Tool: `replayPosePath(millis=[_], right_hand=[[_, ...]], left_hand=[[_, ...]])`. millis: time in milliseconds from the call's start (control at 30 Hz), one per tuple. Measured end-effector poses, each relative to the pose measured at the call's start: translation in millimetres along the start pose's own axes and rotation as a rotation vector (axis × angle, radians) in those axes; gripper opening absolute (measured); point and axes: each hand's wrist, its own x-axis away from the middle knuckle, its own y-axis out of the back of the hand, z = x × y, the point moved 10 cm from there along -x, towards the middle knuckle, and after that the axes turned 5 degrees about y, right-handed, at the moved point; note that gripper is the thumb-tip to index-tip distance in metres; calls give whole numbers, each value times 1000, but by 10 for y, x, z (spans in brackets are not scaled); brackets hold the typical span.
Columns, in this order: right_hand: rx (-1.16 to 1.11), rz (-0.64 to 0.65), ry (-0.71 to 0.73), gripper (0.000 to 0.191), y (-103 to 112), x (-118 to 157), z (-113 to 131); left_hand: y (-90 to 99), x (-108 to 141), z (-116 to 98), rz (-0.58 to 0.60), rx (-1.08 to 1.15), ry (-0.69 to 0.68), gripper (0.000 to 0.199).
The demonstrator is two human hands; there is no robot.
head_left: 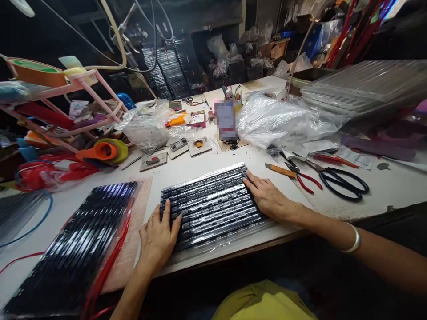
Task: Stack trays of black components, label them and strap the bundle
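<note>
2 bare hands flank 1 bundle of glossy black strips (pixel 216 204) on a white worktable (pixel 376 191) in a cluttered workroom. The left hand (pixel 158 238), fingers spread apart, touches its left end; the right hand (pixel 267 198) rests on its right edge, and whether it clamps there cannot be told. To the right lie 1 orange cutter (pixel 280 170), 1 pair of red-handled pliers (pixel 305 178) and 1 pair of black-handled scissors (pixel 345 181). The bundle sits near the table's front edge, bare tabletop beyond its far side.
</note>
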Motion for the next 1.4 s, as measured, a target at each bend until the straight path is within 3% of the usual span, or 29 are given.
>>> replayPosePath(millis=[67, 200, 300, 400, 500, 600, 767, 833, 967, 1033, 1167, 1300, 1400], right_hand=[[-52, -12, -29, 50, -31, 45, -25], [-113, 47, 42, 57, -143, 108, 69], [-80, -1, 56, 52, -173, 135, 91], [-4, -183, 22, 46, -89, 197, 126], [63, -311, 11, 46, 22, 372, 282], [123, -323, 5, 43, 111, 659, 478], [134, -312, -67, 41, 173, 1103, 606], [125, -304, -110, 41, 167, 1173, 564], [65, -241, -157, 41, 148, 1067, 395], [29, -207, -159, 42, 149, 948, 299], [-16, -177, -108, 44, 145, 790, 201], [-88, -214, -75, 45, 112, 815, 178], [-160, -232, -77, 46, 104, 886, 142]], left_hand=[[-16, 4, -15, 34, 19, -37, 75], [-41, 32, -36, 83, 103, -73, 90], [29, 71, 16, 16, 233, -4, 73], [125, 93, 36, -42, 327, 15, 49], [175, 64, 50, -22, 318, -1, 40], [175, 62, 18, 12, 303, -27, 41], [39, 117, -255, 78, 198, -136, 68], [45, 137, -417, 41, 78, -211, 63], [64, 273, -891, 32, -2, -517, 46], [43, 280, -973, 75, 11, -549, 47], [53, 177, -772, 50, 96, -462, 53], [9, 152, -165, 38, 373, -244, 57], [12, 378, 143, 39, 450, -238, 50]])
